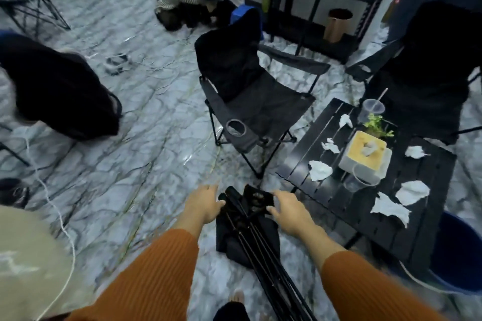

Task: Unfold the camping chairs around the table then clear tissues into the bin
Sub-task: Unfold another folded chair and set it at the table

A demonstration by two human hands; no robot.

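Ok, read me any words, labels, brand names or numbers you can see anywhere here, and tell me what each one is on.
None can be read in this view.
The open camping chair shows a small patch at its seat edge, too small and blurred to read.
The tissue box on the table shows no print.
The folded chair between the left hand and right hand shows no label.

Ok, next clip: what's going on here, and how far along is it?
A person in orange sleeves has the left hand and right hand at the top of a folded camping chair standing on the floor. The hands sit on either side of it, fingers spread. One unfolded chair already stands beside the black table. Crumpled tissues lie on the table, not yet cleared.
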